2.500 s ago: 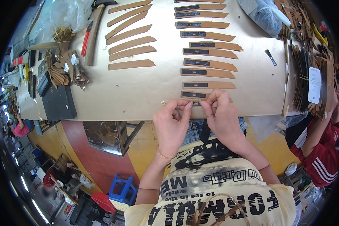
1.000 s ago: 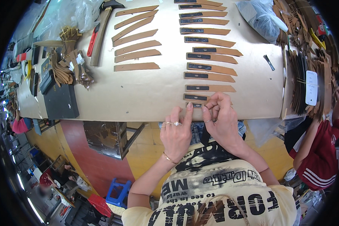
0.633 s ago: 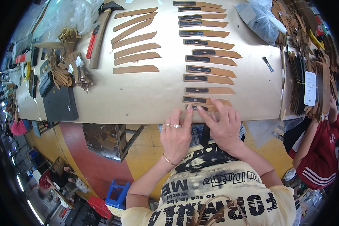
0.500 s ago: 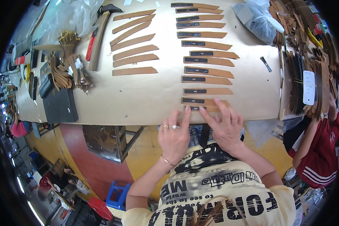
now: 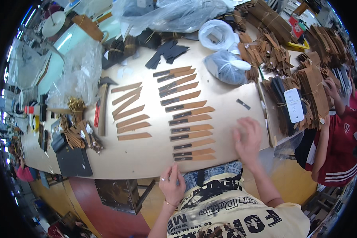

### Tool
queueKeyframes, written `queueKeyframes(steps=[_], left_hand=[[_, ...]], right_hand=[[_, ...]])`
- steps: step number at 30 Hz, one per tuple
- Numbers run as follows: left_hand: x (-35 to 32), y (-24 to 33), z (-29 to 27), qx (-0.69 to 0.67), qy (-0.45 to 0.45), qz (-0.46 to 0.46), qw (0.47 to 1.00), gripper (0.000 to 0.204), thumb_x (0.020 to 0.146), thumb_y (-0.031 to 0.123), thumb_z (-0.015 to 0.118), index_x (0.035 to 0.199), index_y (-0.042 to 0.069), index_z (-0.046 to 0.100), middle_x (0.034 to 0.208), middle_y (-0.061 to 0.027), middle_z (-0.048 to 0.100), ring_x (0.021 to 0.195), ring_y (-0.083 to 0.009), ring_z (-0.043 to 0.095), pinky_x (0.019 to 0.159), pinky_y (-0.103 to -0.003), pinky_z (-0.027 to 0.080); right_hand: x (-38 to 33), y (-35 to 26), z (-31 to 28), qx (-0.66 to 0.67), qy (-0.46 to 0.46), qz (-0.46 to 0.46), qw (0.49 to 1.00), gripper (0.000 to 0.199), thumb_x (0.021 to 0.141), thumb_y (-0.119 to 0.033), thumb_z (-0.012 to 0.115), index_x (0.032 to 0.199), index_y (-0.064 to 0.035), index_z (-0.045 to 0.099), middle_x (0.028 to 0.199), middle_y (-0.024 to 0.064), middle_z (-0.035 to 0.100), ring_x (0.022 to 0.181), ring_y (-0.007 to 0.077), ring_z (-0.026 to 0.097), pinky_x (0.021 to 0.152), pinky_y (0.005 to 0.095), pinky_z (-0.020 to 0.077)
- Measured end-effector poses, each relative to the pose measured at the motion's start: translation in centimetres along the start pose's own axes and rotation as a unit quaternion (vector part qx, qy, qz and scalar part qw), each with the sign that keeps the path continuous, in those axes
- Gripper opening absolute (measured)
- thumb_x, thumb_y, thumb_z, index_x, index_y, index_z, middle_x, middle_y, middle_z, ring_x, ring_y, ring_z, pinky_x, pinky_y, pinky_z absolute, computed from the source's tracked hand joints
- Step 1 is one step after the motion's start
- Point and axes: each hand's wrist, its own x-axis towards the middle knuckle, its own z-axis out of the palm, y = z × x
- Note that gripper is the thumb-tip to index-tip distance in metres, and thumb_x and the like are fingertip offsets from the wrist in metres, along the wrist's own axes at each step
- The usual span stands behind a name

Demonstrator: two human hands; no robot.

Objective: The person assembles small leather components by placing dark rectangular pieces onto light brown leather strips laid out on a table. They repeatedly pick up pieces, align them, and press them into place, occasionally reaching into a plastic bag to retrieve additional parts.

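Brown leather strips, each with a dark patch on its left end, lie in a column down the middle of the table; the nearest strip (image 5: 200, 158) is by the front edge. My left hand (image 5: 172, 185) is at that edge, just below the strip's dark end. Its fingers are loosely bent, thumb apart, and nothing shows in them. Over the table, right of the column, my right hand (image 5: 248, 139) is blurred, its thumb spread from its fingers and nothing visible in it. Beyond it lies a small loose dark piece (image 5: 243, 104).
Plain brown strips (image 5: 133, 127) form a shorter column to the left, beside a hammer (image 5: 103, 105) and a red cutter (image 5: 96, 114). Bundled leather pieces (image 5: 279, 105) line the right side, where another person's hand (image 5: 332, 88) reaches in. A filled plastic bag (image 5: 226, 68) sits farther back.
Both hands have left the nearest strip. My right hand has moved right over the table, and my left has drawn back to the edge. The view has tilted, showing more of the table's far side.
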Motion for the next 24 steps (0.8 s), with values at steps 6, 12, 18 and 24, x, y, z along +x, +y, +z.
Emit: queueKeyframes(steps=[6, 12, 18, 24], left_hand=[[-0.8, 1.1, -0.4, -0.037, 0.085, -0.056, 0.994, 0.046, 0.078, -0.006, 0.064, 0.123, 0.0, 0.058, 0.112, -0.0166, 0.052, 0.09, -0.0276, 0.058, 0.071, -0.037, 0.049], [4.1, 4.2, -1.5, -0.013, 0.122, -0.043, 0.991, 0.035, 0.078, -0.009, 0.063, 0.112, 0.002, 0.065, 0.109, -0.0147, 0.055, 0.086, -0.0267, 0.061, 0.073, -0.034, 0.05], [9.7, 7.9, 0.4, -0.178, 0.065, -0.067, 0.98, 0.028, 0.08, -0.009, 0.062, 0.106, 0.001, 0.069, 0.104, -0.0131, 0.061, 0.084, -0.0246, 0.063, 0.071, -0.031, 0.051], [11.7, 8.3, 1.2, -0.205, 0.053, -0.023, 0.977, 0.026, 0.081, -0.006, 0.063, 0.105, 0.002, 0.069, 0.104, -0.0129, 0.061, 0.083, -0.0233, 0.063, 0.066, -0.03, 0.052]], right_hand=[[4.5, 3.3, -0.8, -0.028, -0.027, 0.11, 0.993, 0.027, 0.082, -0.018, 0.071, 0.103, -0.004, 0.061, 0.105, 0.0121, 0.056, 0.099, 0.0314, 0.054, 0.083, 0.0409, 0.0406], [6.1, 3.4, -0.7, 0.039, -0.115, 0.129, 0.984, 0.016, 0.083, -0.016, 0.07, 0.091, -0.0047, 0.061, 0.098, 0.0079, 0.059, 0.088, 0.0279, 0.056, 0.077, 0.041, 0.0411], [7.0, 2.3, -1.1, 0.043, -0.099, 0.002, 0.994, 0.019, 0.082, -0.016, 0.071, 0.095, -0.0047, 0.062, 0.099, 0.0089, 0.059, 0.089, 0.0278, 0.056, 0.078, 0.0401, 0.0417], [7.0, 2.4, -0.4, -0.004, -0.142, 0.063, 0.988, 0.021, 0.081, -0.015, 0.07, 0.098, -0.0052, 0.062, 0.097, 0.0094, 0.057, 0.094, 0.0293, 0.055, 0.081, 0.04, 0.0416]])
